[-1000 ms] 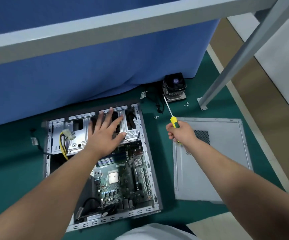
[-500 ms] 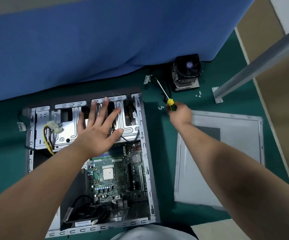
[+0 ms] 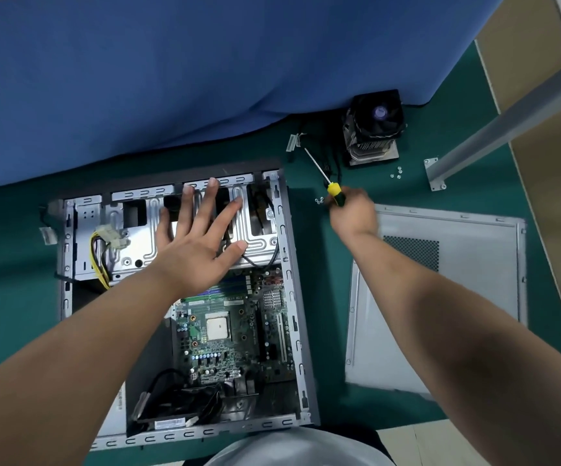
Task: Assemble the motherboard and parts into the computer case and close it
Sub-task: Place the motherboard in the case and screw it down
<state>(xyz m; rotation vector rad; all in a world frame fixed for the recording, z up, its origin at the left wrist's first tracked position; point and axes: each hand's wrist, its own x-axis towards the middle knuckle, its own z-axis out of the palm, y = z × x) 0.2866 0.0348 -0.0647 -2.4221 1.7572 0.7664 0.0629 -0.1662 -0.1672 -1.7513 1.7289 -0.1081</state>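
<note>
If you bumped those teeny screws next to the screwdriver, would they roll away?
Probably a little. The small screws look round and lie loose on the green mat, so a nudge from the right hand could scatter them. The mat looks soft and not shiny, so it may stop them soon. Being so tiny, they'd likely be fiddly to pinch.
</note>
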